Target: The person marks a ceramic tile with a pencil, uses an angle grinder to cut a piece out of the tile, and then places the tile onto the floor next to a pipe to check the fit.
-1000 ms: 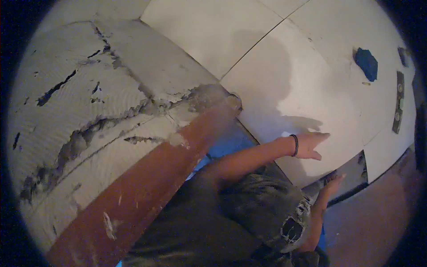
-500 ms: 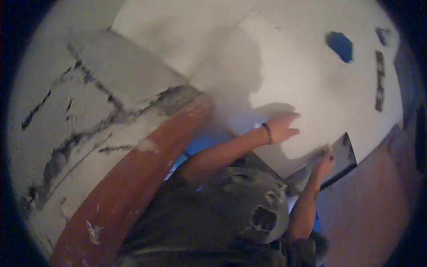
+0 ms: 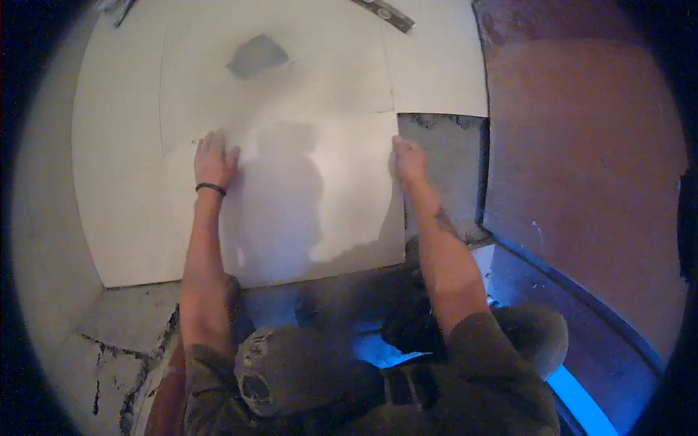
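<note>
A large white tile (image 3: pixel 349 189) lies flat in front of me, in line with other white tiles. My left hand (image 3: pixel 215 161) rests on the white surface at the tile's left part, fingers stretched out, a dark bracelet at the wrist. My right hand (image 3: pixel 411 160) is closed at the tile's right edge, its thumb along the edge; the fingers beneath are partly hidden. Just right of that edge is a gap with a grey, rough base (image 3: pixel 449 149). Shadows fall over the tile between my hands.
A blue-grey irregular patch (image 3: pixel 258 57) shows on the white surface farther off. A spirit level (image 3: pixel 385 13) lies at the far edge of view. Reddish-brown flooring (image 3: pixel 582 138) runs along the right. Grey cracked ground (image 3: pixel 120 356) lies at the lower left, and my bent knees are close below.
My view has swung to the right and levelled with the tiles. My right hand has come to the tile's right edge; my left hand still lies flat on the white surface.
</note>
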